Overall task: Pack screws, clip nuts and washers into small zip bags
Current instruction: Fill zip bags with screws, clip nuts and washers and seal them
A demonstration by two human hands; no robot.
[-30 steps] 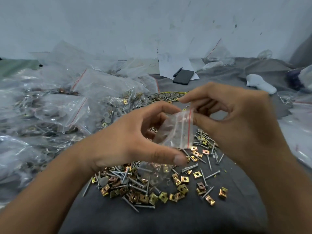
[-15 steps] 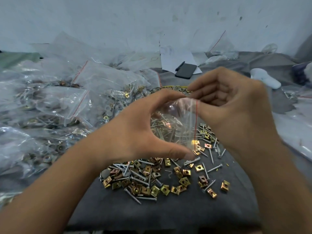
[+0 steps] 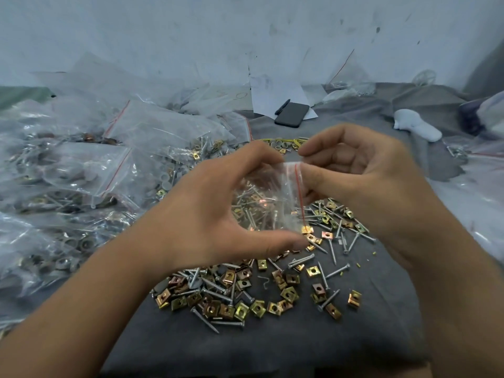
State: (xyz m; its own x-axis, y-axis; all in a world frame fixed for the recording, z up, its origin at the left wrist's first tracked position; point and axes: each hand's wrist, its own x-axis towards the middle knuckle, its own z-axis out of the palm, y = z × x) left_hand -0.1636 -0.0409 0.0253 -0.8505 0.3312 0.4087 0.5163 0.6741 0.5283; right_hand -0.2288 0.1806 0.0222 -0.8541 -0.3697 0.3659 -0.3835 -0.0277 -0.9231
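Closest to the person, a dark grey cloth [image 3: 245, 347] covers the work place. On it lies a loose pile of gold clip nuts [image 3: 257, 307] mixed with long silver screws [image 3: 337, 270]. Some sit apart from the pile, like one clip nut [image 3: 354, 298] off to the right side. Just above the pile, both hands hold up one small zip bag [image 3: 268, 197]. The bag is see-through and has a red line [image 3: 299, 192] near its top edge. The left hand [image 3: 215, 214] curves round the bag like the letter C, with the first finger on the top corner and the thumb under the bottom corner. The right hand [image 3: 365, 181] pinches the bag's red-line edge between thumb and curled fingers. It is hard to tell what is inside the bag, since the pile shows right through the plastic. To the left, a big heap of filled bags [image 3: 81, 173] lies on the cloth, with screws and round grey washers [image 3: 166, 177] showing inside them. Farther back, a black phone [image 3: 292, 114] rests on white paper [image 3: 270, 96], with a dark pen [image 3: 282, 106] just beside it. Off to the far right is a white lumpy thing [image 3: 417, 128]. At the very back stands a pale wall [image 3: 245, 36] with small dark marks.
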